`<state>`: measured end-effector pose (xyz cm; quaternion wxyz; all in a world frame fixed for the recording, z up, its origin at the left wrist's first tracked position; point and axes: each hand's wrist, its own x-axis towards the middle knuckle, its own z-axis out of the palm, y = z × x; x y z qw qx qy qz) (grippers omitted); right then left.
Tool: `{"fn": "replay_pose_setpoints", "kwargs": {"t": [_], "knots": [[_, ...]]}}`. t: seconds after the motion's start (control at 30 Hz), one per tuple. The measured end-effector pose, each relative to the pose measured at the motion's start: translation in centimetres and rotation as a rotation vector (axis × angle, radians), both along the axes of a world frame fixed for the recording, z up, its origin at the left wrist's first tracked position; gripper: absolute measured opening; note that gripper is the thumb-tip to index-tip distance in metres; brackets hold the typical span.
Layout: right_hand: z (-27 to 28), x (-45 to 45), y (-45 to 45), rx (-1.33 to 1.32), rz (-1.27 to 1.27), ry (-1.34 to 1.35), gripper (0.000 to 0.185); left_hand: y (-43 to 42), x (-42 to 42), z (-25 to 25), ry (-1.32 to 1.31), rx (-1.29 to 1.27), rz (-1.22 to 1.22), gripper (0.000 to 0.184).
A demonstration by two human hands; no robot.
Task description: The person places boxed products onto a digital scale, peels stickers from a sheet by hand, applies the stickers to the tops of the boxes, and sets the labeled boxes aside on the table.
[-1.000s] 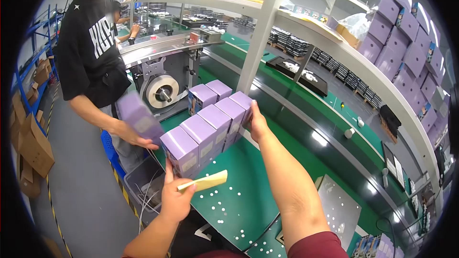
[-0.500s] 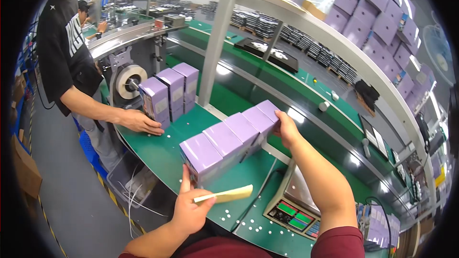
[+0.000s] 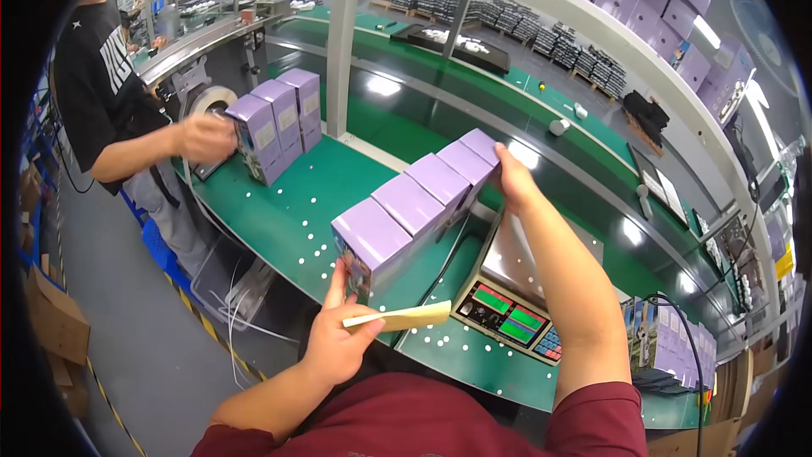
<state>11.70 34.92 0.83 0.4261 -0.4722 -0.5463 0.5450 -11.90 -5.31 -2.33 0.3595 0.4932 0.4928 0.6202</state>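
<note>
Above a green table [image 3: 245, 196], the left hand [image 3: 331, 349] and right hand [image 3: 519, 184] squeeze boxes [image 3: 408, 203] between them, left fingers [image 3: 337, 286] also pinching paper [image 3: 406, 317]; carrying appears to demand even pressure.

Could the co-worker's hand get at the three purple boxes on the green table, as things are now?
Probably yes: the co-worker's hand is already right beside the nearest of the three purple boxes, and nothing appears to stand between them.
</note>
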Motion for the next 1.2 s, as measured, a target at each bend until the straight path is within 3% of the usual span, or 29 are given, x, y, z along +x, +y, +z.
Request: {"fn": "replay_pose_setpoints", "kwargs": {"t": [0.07, 0.1, 0.2, 0.27, 0.33, 0.4, 0.6, 0.9, 1.03, 1.1, 1.2], "knots": [[5.2, -0.9, -6.7, 0.549, -0.245, -0.371, 0.042, -0.4, -0.6, 0.4, 0.026, -0.001, 0.026, 0.006], [6.8, -0.7, -9.5, 0.641, -0.2, -0.261, 0.036, -0.9, -1.0, 0.9, 0.031, 0.055, 0.031, 0.006], [8.6, 0.6, -19.7, 0.731, 0.096, -0.026, 0.023, -2.8, -1.9, 2.2, 0.023, 0.122, 0.06, 0.007], [8.8, 1.2, -25.8, 0.921, 0.335, -0.113, 0.019, -2.9, -2.0, 3.2, 0.146, 0.04, -0.034, 0.007], [9.4, 0.9, -29.3, 1.082, 0.44, -0.355, 0.024, -2.3, -1.6, 3.4, 0.209, 0.001, -0.098, 0.008], [8.5, 0.1, -30.1, 1.077, 0.46, -0.406, 0.024, -1.6, -1.0, 3.1, 0.234, -0.027, -0.116, 0.007], [7.8, -0.9, -29.9, 1.162, 0.59, -0.621, 0.027, -0.1, -0.1, 3.5, 0.3, -0.027, -0.157, 0.008], [8.3, -1.8, -28.2, 1.179, 0.625, -0.624, 0.023, 0.0, -1.0, 3.4, 0.339, 0.08, -0.175, 0.009], [12.4, -0.4, -22.1, 1.442, 0.115, -0.677, 0.013, -0.2, -1.7, 3.3, 0.329, 0.065, -0.179, 0.008], [13.8, 0.0, -17.4, 1.398, -0.099, -0.779, 0.005, -0.6, -1.9, 3.0, 0.312, 0.026, -0.157, 0.007], [13.9, -0.2, -11.2, 1.319, -0.075, -0.818, 0.006, -0.8, -2.0, 2.9, 0.295, 0.051, -0.146, 0.006]]}}
